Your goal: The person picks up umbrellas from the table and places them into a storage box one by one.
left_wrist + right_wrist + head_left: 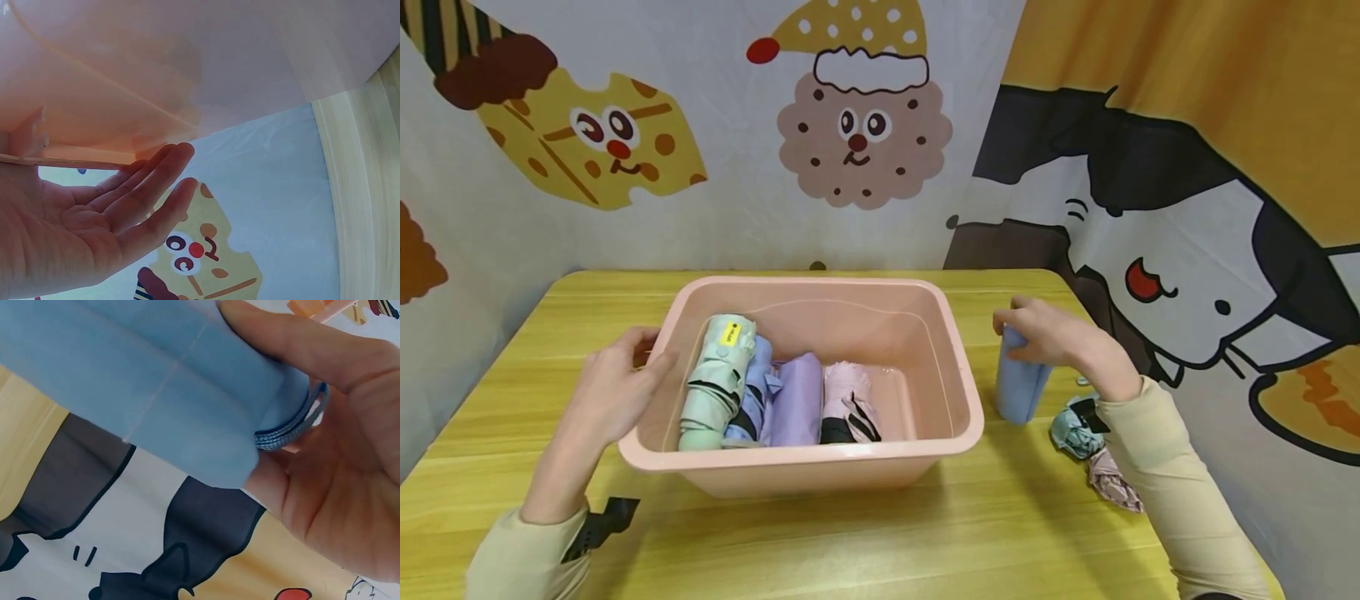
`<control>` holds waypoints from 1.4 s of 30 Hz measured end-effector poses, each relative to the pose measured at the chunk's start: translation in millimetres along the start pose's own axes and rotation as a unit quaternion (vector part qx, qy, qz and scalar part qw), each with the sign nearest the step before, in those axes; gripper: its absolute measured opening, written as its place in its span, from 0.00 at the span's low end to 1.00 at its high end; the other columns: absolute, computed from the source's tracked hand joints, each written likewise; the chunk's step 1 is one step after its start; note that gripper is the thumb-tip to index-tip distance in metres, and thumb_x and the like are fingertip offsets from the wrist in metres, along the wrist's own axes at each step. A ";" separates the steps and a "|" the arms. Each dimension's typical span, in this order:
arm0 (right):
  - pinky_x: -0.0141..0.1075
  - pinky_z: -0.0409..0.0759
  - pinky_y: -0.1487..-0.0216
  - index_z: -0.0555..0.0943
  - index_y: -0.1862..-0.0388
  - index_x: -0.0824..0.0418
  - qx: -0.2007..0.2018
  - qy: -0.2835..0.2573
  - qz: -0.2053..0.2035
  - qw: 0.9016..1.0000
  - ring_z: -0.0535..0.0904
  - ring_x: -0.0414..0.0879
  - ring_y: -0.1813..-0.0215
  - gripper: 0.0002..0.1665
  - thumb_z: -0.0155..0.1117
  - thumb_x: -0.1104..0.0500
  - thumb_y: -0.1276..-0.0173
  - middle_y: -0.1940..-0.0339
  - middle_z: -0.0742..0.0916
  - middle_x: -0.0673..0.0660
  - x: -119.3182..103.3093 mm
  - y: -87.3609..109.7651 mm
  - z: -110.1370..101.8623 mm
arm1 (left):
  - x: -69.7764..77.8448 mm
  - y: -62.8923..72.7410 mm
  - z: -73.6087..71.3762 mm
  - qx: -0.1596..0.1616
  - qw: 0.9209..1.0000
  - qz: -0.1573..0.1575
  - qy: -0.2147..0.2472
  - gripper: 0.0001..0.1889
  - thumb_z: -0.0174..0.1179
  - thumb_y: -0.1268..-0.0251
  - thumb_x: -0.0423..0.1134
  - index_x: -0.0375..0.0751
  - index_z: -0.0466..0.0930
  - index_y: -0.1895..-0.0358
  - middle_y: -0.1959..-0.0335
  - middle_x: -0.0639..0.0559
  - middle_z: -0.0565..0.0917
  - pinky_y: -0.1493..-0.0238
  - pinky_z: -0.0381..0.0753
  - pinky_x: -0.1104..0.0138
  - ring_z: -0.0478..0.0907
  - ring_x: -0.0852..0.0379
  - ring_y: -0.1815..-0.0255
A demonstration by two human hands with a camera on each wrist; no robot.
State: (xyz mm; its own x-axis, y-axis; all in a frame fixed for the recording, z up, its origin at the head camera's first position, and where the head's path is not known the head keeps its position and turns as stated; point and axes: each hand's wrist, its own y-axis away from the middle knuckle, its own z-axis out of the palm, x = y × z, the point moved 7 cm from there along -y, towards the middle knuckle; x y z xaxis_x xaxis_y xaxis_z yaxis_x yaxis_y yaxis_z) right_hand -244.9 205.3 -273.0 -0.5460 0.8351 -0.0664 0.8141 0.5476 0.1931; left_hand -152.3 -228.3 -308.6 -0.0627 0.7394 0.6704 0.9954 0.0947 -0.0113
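Observation:
A pink plastic bin [797, 467] stands in the middle of the table. My left hand [617, 387] holds its left rim, thumb over the edge and fingers outside; in the left wrist view these fingers [156, 187] are only slightly bent. To the right of the bin, my right hand [1052, 333] grips the top of a blue folded umbrella [1018, 387] in a sleeve, held upright. A blue cord loop [294, 428] shows at its end in the right wrist view. Inside the bin lie a mint umbrella [718, 375], a blue one [756, 383], a purple one [797, 400] and a pink one [847, 392].
Beside the right forearm lie a teal folded umbrella [1073, 429] and a dusty pink crumpled one [1112, 479], both partly hidden by the sleeve. The yellow wood table [850, 542] meets a cartoon-printed cloth [722, 225] at the back and right.

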 end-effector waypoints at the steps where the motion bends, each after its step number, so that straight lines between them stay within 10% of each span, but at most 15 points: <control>1: 0.37 0.77 0.70 0.78 0.61 0.59 0.010 0.002 0.000 1.000 0.76 0.49 0.66 0.13 0.71 0.64 0.44 0.63 0.78 0.60 -0.8 0.1 -1.3 | 0.3 0.1 -0.1 0.000 1.000 0.000 0.000 0.32 0.42 0.27 0.51 0.25 0.60 0.34 0.42 0.25 0.72 0.49 0.77 0.41 0.74 0.31 0.46; 14: 0.39 0.78 0.74 0.79 0.58 0.62 0.191 0.058 -0.069 0.977 0.76 0.49 0.73 0.15 0.71 0.64 0.44 0.61 0.78 0.61 -15.9 -0.3 -19.9 | 1.1 -0.7 -0.1 0.001 1.000 0.001 -0.007 0.31 0.42 0.26 0.50 0.24 0.60 0.34 0.43 0.24 0.73 0.51 0.78 0.43 0.75 0.31 0.48; 26: 0.44 0.78 0.78 0.78 0.58 0.62 0.368 0.127 -0.133 0.911 0.76 0.57 0.64 0.15 0.70 0.66 0.45 0.56 0.78 0.65 -30.7 7.9 -38.4 | 0.7 -0.9 0.5 0.002 1.000 -0.004 -0.003 0.31 0.42 0.26 0.50 0.24 0.61 0.34 0.43 0.23 0.73 0.52 0.78 0.44 0.74 0.31 0.47; 42: 0.47 0.80 0.81 0.75 0.56 0.63 0.469 0.235 -0.179 0.833 0.78 0.63 0.58 0.12 0.58 0.70 0.39 0.54 0.80 0.68 -64.1 18.3 -68.7 | -0.9 -0.5 1.5 0.003 1.000 -0.002 -0.001 0.32 0.41 0.26 0.51 0.25 0.60 0.34 0.42 0.24 0.73 0.51 0.78 0.43 0.74 0.31 0.47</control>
State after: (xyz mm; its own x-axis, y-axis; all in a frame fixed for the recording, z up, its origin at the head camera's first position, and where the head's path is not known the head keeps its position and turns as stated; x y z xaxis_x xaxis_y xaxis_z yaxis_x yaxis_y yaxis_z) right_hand -208.5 158.3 -198.0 -0.6247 0.6180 0.4773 0.2589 0.7406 -0.6200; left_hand -152.9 -227.9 -310.3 -0.0663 0.7403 0.6691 0.9948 0.1007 -0.0129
